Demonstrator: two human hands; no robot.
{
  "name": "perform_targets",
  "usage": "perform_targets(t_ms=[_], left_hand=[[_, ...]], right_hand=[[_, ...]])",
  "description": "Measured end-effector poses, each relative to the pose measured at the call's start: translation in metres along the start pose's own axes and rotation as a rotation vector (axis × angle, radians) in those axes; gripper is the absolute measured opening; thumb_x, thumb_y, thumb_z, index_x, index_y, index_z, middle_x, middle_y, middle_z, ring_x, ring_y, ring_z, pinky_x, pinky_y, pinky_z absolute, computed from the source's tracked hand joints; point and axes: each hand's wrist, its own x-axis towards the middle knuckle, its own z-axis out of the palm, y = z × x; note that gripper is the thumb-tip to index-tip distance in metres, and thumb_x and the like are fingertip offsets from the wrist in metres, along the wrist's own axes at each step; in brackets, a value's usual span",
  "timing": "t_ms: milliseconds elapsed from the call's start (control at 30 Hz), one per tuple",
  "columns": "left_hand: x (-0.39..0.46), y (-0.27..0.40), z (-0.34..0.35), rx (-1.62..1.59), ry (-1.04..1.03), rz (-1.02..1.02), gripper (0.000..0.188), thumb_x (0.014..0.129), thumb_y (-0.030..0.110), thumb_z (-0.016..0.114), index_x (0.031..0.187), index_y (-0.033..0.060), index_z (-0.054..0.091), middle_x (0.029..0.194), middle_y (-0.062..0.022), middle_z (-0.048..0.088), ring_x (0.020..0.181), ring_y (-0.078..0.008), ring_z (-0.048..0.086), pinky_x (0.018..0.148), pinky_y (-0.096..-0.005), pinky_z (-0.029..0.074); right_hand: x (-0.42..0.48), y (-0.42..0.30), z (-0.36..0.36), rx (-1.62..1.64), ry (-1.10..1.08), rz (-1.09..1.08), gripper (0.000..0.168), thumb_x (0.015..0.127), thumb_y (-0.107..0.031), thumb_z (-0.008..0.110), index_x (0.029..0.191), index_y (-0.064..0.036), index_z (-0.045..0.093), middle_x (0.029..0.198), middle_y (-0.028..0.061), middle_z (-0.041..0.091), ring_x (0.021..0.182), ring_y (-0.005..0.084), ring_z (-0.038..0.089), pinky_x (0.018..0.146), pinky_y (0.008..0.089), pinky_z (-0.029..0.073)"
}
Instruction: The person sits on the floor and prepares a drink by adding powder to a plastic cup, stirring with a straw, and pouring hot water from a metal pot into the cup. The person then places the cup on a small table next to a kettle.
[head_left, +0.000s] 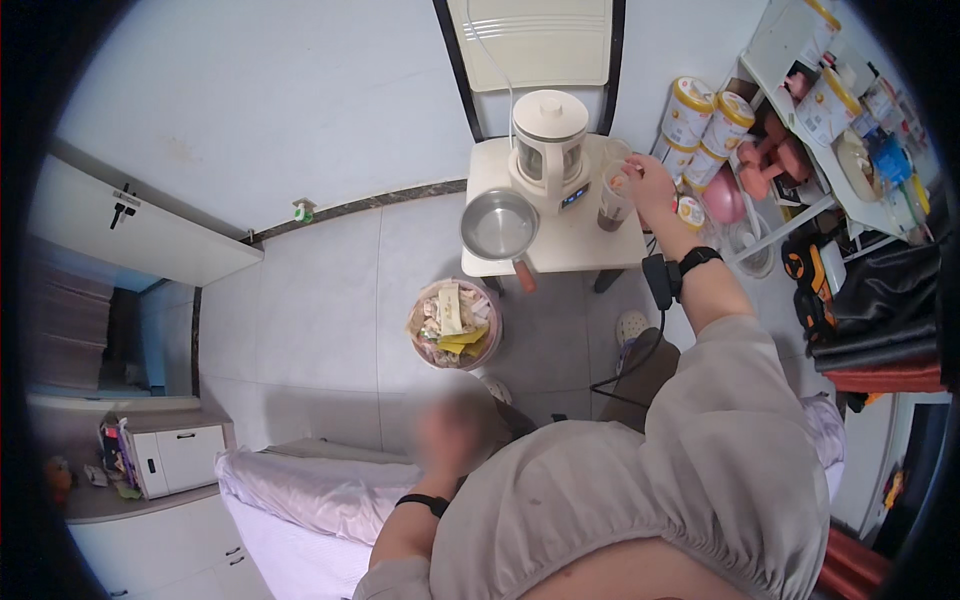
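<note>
My right hand (651, 184) pinches the upper rim of a clear plastic cup (614, 196) with dark contents at its bottom. The cup is at the right side of a cream folding chair's seat (570, 251). Behind it, partly hidden, is another clear cup (616, 148). Left of the cups stands a cream electric kettle (551, 142) with a glass body, its lid on and a lit display on its base. A metal saucepan (499, 225) with a brown handle sits at the seat's front left. My left hand (450, 431) rests low near my lap, blurred, so its fingers cannot be made out.
A full waste bin (491, 349) stands on the floor before the chair. To the right are stacked tins (688, 112), pink dumbbells (772, 161) and a crowded white shelf (817, 142). A bed (300, 517) is behind my left arm. A cable hangs from my right wrist.
</note>
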Motion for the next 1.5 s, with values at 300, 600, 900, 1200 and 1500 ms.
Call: perform_targets(t_ms=[300, 600, 900, 1200, 1500], left_hand=[[0.001, 0.003, -0.004, 0.037, 0.009, 0.067, 0.041, 0.073, 0.016, 0.069, 0.110, 0.0064, 0.056, 0.099, -0.0145, 0.057, 0.090, -0.0333, 0.054, 0.076, -0.0466, 0.043], [0.003, 0.007, -0.003, 0.054, 0.050, 0.046, 0.032, 0.073, 0.019, 0.069, 0.102, 0.0070, 0.063, 0.094, -0.0152, 0.062, 0.086, -0.0345, 0.059, 0.074, -0.0465, 0.047], [0.006, 0.009, -0.007, 0.010, 0.011, 0.029, 0.031, 0.073, 0.018, 0.070, 0.102, 0.0075, 0.063, 0.092, -0.0155, 0.061, 0.083, -0.0346, 0.059, 0.073, -0.0466, 0.047], [-0.002, 0.009, -0.004, 0.137, -0.050, -0.166, 0.033, 0.074, 0.024, 0.063, 0.105, 0.0125, 0.060, 0.119, -0.0064, 0.056, 0.112, -0.0316, 0.047, 0.096, -0.0435, 0.039], [-0.004, 0.007, -0.003, 0.140, -0.040, -0.163, 0.033, 0.074, 0.024, 0.063, 0.105, 0.0126, 0.061, 0.118, -0.0069, 0.056, 0.111, -0.0314, 0.048, 0.095, -0.0428, 0.039]], right_hand=[[0.013, -0.002, -0.015, -0.160, -0.081, -0.118, 0.018, 0.085, -0.020, 0.062, 0.094, -0.004, 0.067, 0.082, 0.0121, 0.069, 0.079, 0.0273, 0.067, 0.070, 0.0368, 0.051], [0.016, -0.003, -0.024, -0.179, -0.216, -0.104, 0.019, 0.083, -0.019, 0.063, 0.094, -0.004, 0.068, 0.084, 0.0140, 0.068, 0.079, 0.0321, 0.065, 0.071, 0.0385, 0.051], [0.016, -0.004, -0.028, -0.031, -0.349, 0.015, 0.016, 0.081, -0.014, 0.066, 0.094, -0.004, 0.068, 0.083, 0.0107, 0.068, 0.076, 0.0211, 0.065, 0.070, 0.0333, 0.051], [0.015, 0.015, -0.017, -0.048, -0.308, 0.052, 0.020, 0.081, -0.011, 0.065, 0.100, -0.006, 0.067, 0.087, 0.0108, 0.068, 0.082, 0.0208, 0.065, 0.074, 0.0321, 0.050], [0.017, 0.008, -0.021, -0.219, -0.249, -0.115, 0.016, 0.079, -0.013, 0.065, 0.094, -0.007, 0.066, 0.087, 0.0148, 0.068, 0.081, 0.0324, 0.064, 0.072, 0.0356, 0.051]])
